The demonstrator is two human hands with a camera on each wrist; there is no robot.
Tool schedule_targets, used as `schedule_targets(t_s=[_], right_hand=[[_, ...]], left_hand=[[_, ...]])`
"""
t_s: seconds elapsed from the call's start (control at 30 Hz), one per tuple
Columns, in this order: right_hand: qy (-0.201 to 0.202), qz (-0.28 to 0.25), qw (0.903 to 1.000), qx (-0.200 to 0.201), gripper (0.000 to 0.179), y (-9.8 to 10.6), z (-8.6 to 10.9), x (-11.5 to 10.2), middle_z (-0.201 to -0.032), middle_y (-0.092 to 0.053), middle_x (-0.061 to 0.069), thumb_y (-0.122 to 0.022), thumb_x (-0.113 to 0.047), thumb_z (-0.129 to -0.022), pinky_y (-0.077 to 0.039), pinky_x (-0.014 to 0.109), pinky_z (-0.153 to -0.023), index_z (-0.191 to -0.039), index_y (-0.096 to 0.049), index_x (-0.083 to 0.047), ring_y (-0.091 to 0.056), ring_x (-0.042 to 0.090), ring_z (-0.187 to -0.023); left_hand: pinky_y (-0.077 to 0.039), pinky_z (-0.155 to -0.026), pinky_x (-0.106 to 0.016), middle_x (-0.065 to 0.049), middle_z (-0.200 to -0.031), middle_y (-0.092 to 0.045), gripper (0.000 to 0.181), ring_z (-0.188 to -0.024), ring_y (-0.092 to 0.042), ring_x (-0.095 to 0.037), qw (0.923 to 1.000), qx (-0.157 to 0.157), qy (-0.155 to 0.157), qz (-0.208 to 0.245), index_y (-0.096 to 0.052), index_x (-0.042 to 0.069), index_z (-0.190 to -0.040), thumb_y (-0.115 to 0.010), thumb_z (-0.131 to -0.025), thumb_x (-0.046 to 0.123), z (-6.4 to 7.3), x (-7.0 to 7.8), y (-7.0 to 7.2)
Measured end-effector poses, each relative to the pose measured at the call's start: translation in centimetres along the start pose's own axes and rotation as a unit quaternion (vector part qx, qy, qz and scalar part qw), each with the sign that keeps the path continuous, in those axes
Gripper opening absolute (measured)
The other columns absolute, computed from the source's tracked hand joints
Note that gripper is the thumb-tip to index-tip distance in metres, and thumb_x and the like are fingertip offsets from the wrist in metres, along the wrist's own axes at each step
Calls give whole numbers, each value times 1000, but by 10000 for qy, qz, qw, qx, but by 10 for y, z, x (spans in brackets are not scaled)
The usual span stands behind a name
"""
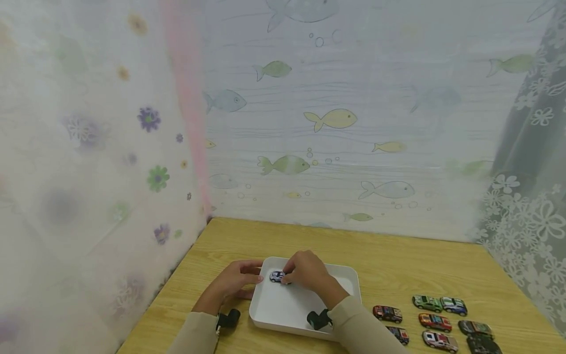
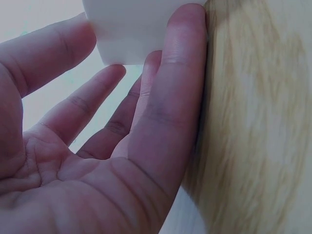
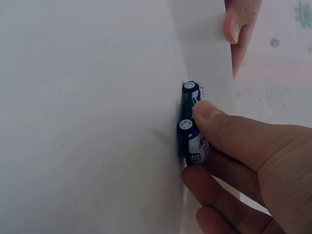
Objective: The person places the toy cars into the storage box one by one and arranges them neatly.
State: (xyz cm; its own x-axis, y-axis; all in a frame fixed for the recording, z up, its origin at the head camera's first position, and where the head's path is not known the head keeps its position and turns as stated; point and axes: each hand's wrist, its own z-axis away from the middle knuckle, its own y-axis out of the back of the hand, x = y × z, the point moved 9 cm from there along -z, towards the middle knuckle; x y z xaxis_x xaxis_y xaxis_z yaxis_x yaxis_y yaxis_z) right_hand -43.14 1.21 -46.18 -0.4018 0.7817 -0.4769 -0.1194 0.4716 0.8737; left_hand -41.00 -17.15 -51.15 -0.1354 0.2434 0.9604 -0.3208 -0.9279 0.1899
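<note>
My right hand (image 1: pixel 308 269) pinches a small white and blue toy car (image 1: pixel 276 277) between thumb and fingers. The car is in the far left part of a white tray (image 1: pixel 283 307). In the right wrist view the toy car (image 3: pixel 197 146) shows two white-hubbed wheels against the tray floor. At the tray's left side is my left hand (image 1: pixel 234 280), its fingers fairly straight. Its fingertips touch the outside of the tray wall (image 2: pixel 129 36) in the left wrist view, with the thumb held apart from the fingers.
Several toy cars stand on the wooden table (image 1: pixel 389 260) right of the tray, among them a green car (image 1: pixel 426 303), a red and yellow car (image 1: pixel 435 322) and a dark car (image 1: pixel 483 344). Patterned curtains (image 1: pixel 336 162) hang behind and at both sides of the table.
</note>
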Motion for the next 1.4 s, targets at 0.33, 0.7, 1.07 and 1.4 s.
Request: schedule_targets(t_s=[0.33, 0.7, 1.07, 1.4], right_hand=[[-82, 77, 9999, 4, 17, 4, 1, 4, -88, -77, -15, -91, -32, -78, -55, 32, -75, -92, -85, -25, -64, 7, -84], [56, 178, 9998, -16, 26, 39, 13, 0, -98, -78, -10, -88, -37, -82, -57, 37, -79, -102, -84, -22, -66, 14, -94], [142, -98, 9996, 237, 26, 72, 42, 21, -97, -77, -12, -87, -39, -83, -55, 29, -67, -103, -83, -23, -65, 8, -83], [134, 50, 9985, 524, 23, 96, 72, 40, -93, -74, -19, -87, -41, -81, -52, 23, -62, -100, -83, -28, -62, 0, -77]], left_hand=[[-65, -81, -45, -18, -141, -61, 59, -110, -68, -25, 10000, -17, 6, -4, -57, 9, -147, -78, -93, 18, -1, 3, -2], [-65, -80, -45, -17, -142, -61, 59, -110, -68, -24, 10000, 70, 60, -32, -57, 11, -148, -78, -94, 19, -1, 4, 1], [-65, -80, -45, -16, -139, -63, 58, -108, -69, -24, 10000, 8, -23, -53, -57, 9, -148, -77, -94, 20, 2, 2, 0], [-65, -80, -45, -17, -140, -62, 58, -108, -68, -25, 9999, 98, 74, -95, -58, 11, -146, -78, -93, 19, 0, -1, 2]])
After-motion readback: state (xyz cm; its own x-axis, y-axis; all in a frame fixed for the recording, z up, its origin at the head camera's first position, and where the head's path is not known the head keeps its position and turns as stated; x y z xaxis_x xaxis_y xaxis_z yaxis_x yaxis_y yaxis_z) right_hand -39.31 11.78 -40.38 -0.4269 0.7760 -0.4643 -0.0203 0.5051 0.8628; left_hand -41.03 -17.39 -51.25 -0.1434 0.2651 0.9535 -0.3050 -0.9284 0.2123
